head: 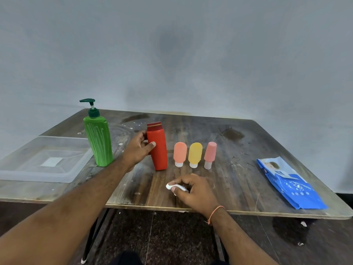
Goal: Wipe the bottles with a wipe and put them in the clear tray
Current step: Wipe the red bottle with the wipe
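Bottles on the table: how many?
5: green pump bottle beside the clear tray, red bottle gripped by the left hand, then peach, yellow and pink tubes.

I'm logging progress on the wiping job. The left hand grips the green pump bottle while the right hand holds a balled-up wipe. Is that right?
Not quite. In the head view the left hand grips the red bottle, not the green pump bottle, which stands untouched beside the clear tray. The right hand does hold a balled-up wipe.
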Demonstrator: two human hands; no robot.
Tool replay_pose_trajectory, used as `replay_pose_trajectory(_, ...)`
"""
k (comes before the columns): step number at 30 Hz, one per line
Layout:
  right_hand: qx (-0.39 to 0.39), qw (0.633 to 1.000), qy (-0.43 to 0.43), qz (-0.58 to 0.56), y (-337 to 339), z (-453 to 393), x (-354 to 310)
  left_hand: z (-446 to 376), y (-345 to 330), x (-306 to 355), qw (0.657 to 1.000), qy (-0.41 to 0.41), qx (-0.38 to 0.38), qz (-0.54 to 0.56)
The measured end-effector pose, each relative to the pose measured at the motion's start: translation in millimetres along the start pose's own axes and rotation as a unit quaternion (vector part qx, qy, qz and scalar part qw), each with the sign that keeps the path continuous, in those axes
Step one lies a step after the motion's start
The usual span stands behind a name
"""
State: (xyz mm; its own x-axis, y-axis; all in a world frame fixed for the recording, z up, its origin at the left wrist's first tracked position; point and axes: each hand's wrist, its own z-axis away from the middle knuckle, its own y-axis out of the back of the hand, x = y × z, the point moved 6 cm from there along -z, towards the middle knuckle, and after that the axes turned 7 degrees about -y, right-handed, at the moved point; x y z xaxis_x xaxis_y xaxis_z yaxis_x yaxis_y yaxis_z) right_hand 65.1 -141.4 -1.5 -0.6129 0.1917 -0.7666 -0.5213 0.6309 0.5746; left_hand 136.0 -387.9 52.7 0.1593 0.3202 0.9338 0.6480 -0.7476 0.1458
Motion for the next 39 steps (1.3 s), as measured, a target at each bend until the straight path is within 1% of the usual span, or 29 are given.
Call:
replay_pose_trajectory(11, 0.005, 1.000, -0.007, -0.004, 2, 0, -3, -14, -10, 11, 0.994, -0.029, -0.091, -0.057)
replay_pose_trajectory(20, 0.010, 1.000, 0.002, 0.011, 2, 0, -3, -8, -7, 6, 0.995, -0.026, -0.090, -0.029)
replay_pose_trajectory(27, 0.007, 1.000, -0.002, 0.016, 2, 0, -3, -6, -12, 10, 0.994, -0.022, -0.105, -0.012)
replay_pose_trajectory(39, 0.004, 1.000, -0.005, 0.012, 0, -1, 0, -9, -16, 8, 0.996, -0.010, -0.093, 0.010)
